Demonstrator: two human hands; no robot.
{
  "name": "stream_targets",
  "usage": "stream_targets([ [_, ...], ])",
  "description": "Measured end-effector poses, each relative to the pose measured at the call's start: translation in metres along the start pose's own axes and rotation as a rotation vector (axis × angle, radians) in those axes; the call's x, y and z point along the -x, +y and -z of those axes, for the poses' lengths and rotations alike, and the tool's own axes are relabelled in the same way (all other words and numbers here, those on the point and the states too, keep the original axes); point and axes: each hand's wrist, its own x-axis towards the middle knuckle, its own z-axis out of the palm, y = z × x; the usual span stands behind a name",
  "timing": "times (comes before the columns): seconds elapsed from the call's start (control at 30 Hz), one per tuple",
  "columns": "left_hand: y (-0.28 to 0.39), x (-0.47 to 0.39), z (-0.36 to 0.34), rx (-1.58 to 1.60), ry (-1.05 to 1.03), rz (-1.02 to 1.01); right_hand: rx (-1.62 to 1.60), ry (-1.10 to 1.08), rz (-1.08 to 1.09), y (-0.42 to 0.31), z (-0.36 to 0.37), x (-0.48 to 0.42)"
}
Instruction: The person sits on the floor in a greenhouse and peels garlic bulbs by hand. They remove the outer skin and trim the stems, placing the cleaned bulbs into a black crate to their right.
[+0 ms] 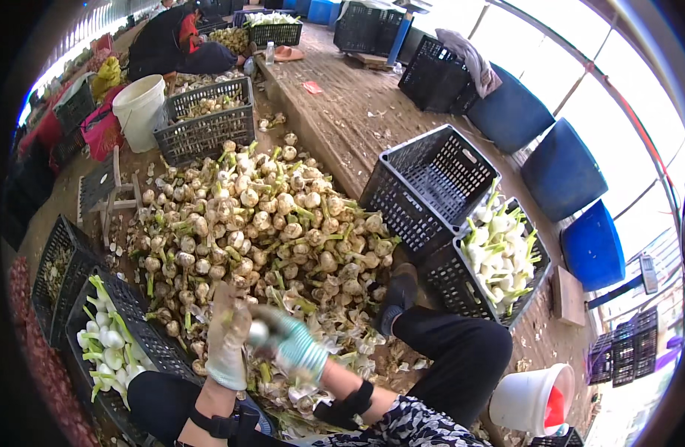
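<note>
A pale, peeled-looking garlic bulb (258,333) is between my two gloved hands, blurred by motion. My right hand (297,339), in a teal-striped knit glove, has its fingers curled around the bulb. Close against it on the left is my left hand (229,335), in a soiled whitish glove; whether it also grips something is blurred. Just beyond both hands spreads a large heap of unpeeled garlic bulbs (258,223) with short green stems. Loose garlic skins (342,346) litter the ground under and beside my right hand.
Cleaned garlic fills a black crate (135,329) at left and another crate (465,262) at right, beside an empty-looking crate (431,179). A white bucket (524,396) lies near my knee. Farther off are a small stool (116,195), a crate (208,131) and a seated person (180,44).
</note>
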Motion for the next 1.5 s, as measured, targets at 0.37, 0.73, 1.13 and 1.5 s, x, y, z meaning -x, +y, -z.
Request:
stream_targets([
  [0.37,0.015,-0.019,-0.033,0.021,0.282,0.206,0.673,0.774,0.156,-0.038,0.3,-0.081],
  [0.73,0.019,-0.007,-0.03,-0.118,0.226,0.303,0.002,0.667,-0.052,0.093,0.351,-0.08],
  [1.13,0.046,0.019,-0.005,0.311,0.048,0.34,0.116,-0.085,0.262,-0.002,-0.032,-0.027],
  [1.5,0.076,0.034,-0.01,-0.632,0.123,-0.474,-0.488,0.084,-0.064,-0.006,-0.044,-0.037],
])
